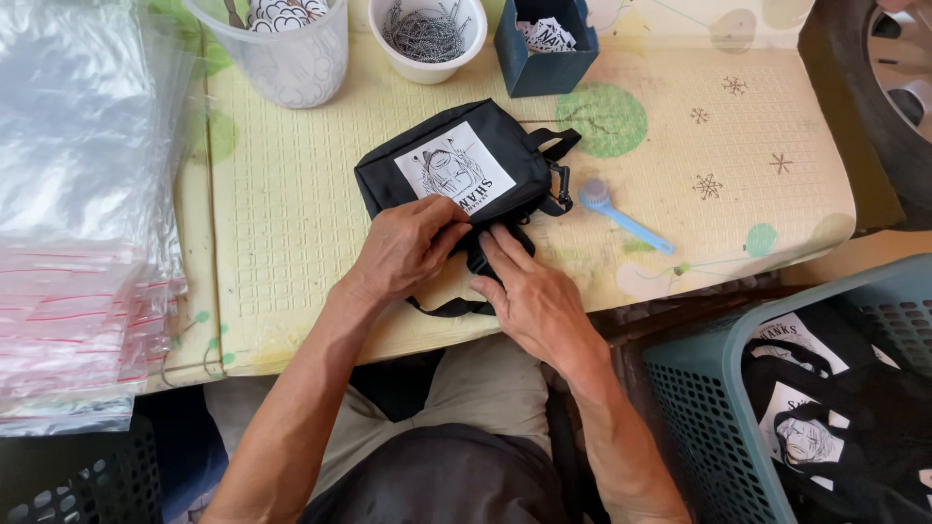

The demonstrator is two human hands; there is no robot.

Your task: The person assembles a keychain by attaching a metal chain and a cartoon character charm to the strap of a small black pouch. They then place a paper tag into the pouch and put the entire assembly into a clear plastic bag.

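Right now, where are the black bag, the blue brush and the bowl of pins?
Bag [505, 146]: head view, top flap.
Brush [621, 218]: head view, handle.
Bowl [466, 49]: head view, white rim.

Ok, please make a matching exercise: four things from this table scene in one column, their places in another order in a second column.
1. black pouch
2. blue brush
3. white bowl of metal pins
4. teal basket

a. far edge of the mat
b. under both hands
c. low on the right, holding more pouches
d. right of the pouch, on the mat

Pairs: 1-b, 2-d, 3-a, 4-c
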